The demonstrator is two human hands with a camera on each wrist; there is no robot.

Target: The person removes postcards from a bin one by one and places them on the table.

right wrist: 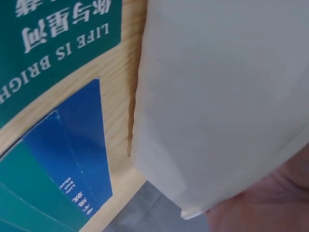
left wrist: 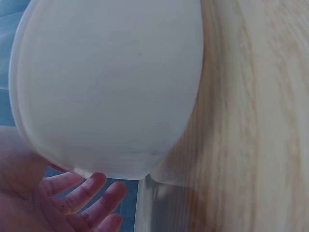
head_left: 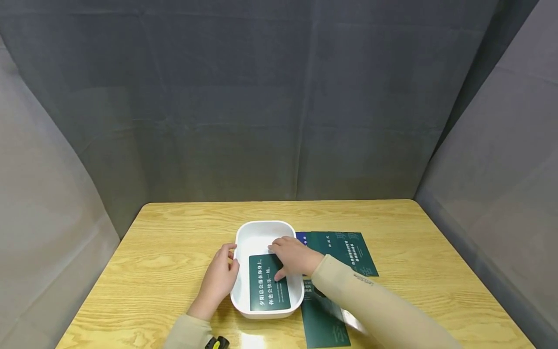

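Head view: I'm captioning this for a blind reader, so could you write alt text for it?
A person's right hand presses a dark green card flat inside a white tray on a wooden table, while the left hand rests against the tray's left wall. More green cards and a blue one lie right of the tray, before a grey cloth backdrop.

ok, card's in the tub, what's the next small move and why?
Probably lift the right hand off and reach for another card. The dark green printed card already lies flat in the white rectangular plastic tub, which the left hand steadies, while more green cards lie on the wooden table.
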